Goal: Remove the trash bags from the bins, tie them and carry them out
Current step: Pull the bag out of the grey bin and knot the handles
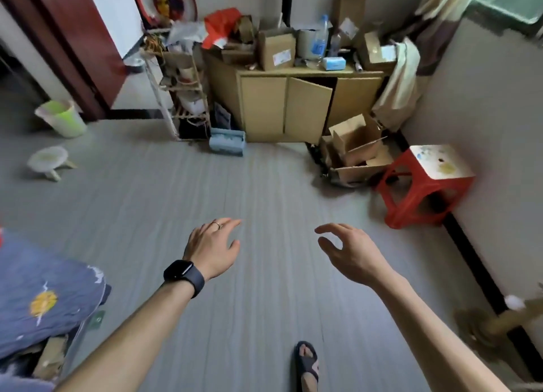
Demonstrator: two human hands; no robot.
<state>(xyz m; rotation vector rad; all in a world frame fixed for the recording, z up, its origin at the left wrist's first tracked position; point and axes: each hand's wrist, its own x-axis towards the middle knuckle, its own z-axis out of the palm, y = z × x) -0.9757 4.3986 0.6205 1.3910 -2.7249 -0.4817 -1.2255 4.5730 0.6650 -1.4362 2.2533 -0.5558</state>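
Even, soft daylight from upper right of the cabinet (pixel 264 109); faint shadows. My view is smeared throughout, bowed toward edges.

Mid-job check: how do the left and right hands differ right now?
The left hand wears a ring, with a dark watch on its wrist; the right hand and its wrist are bare. The left hand's fingers reach forward; the right hand's thumb and forefinger curve toward each other. Both hold nothing over the grey floor.
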